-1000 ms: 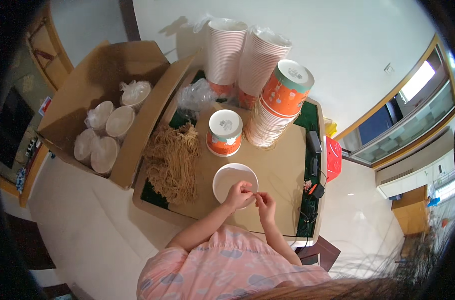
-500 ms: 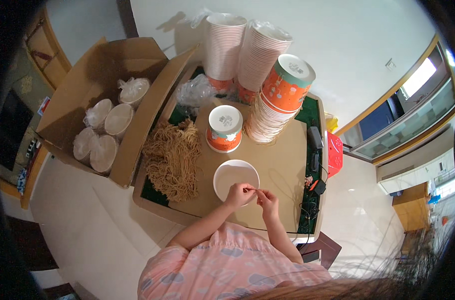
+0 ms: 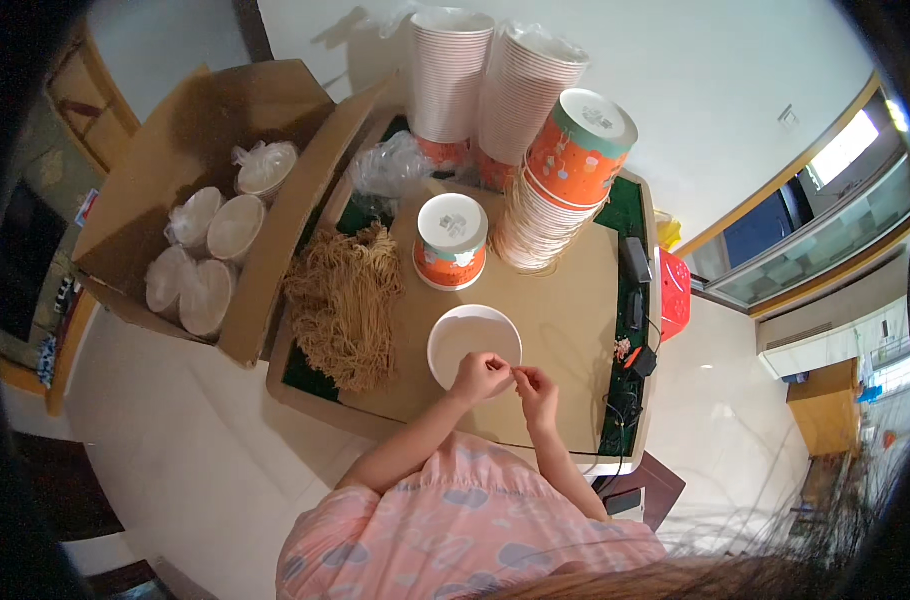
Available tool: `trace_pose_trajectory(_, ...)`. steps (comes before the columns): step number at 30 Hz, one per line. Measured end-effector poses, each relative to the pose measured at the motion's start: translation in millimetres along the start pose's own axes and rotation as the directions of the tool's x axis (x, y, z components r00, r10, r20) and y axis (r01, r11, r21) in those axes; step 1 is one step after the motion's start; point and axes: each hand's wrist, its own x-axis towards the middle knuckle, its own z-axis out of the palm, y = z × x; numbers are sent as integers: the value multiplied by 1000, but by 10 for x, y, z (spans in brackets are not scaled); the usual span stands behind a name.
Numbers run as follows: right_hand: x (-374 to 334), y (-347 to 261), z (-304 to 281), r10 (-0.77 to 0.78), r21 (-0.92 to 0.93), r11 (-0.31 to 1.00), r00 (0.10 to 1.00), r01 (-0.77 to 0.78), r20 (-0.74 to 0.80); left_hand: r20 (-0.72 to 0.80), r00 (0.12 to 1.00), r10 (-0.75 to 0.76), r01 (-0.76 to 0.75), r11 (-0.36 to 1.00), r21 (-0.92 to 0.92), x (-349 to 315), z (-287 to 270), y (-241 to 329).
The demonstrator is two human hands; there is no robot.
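Pinching narrowly at the near-right rim of the bowl [image 3: 455, 336], the left hand [image 3: 482, 377] and right hand [image 3: 539, 396] may hold something thin; I cannot tell. Heaped string [image 3: 343, 310] lies left of the bowl. Seemingly fine fingerwork, next calling for steadiness.

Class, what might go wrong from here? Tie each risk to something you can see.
The orange-topped stack seems to lean in this wide view, so a knock might topple it.
The twine lies in a loose heap; its strands might tangle.
The left hand overlaps the open bowl in this view, so it might nudge it.
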Motion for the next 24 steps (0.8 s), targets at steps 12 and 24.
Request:
trace_pose_trajectory(12, -3, 3, 13, -133, -68, 989, 991, 134, 18, 19, 1000, -23, 23, 999, 35, 1, -13, -21)
trace_pose_trajectory(24, -22, -97, -23, -178, -151, 972, 983, 181, 37, 91, 992, -91, 92, 996, -6, 39, -127, 2)
